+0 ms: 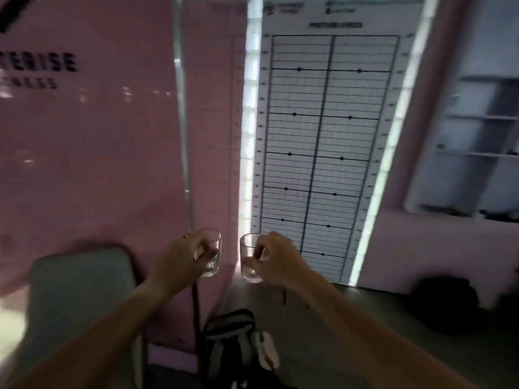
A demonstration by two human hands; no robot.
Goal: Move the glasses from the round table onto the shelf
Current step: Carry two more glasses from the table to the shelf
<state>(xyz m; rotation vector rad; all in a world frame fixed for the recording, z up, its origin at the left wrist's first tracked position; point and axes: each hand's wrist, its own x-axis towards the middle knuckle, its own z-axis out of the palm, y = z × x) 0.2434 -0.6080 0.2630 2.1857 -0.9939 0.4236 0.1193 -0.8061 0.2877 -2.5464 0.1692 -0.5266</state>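
Observation:
I hold two clear, empty drinking glasses out in front of me, both upright and in the air. My left hand [184,262] grips the left glass [212,252] from its left side. My right hand [276,261] grips the right glass [248,259] from its right side. The two glasses hang side by side, a small gap apart. A white shelf unit [477,153] with several boards stands at the far right, set into a pale wall. The round table is out of view. The picture is blurred by motion.
A pink wall [92,153] fills the left. A tall white grid chart [320,147] hangs straight ahead. A grey chair back [81,293] is at lower left, a dark striped bag [233,343] lies on the floor below my hands, and a dark round object [446,304] sits lower right.

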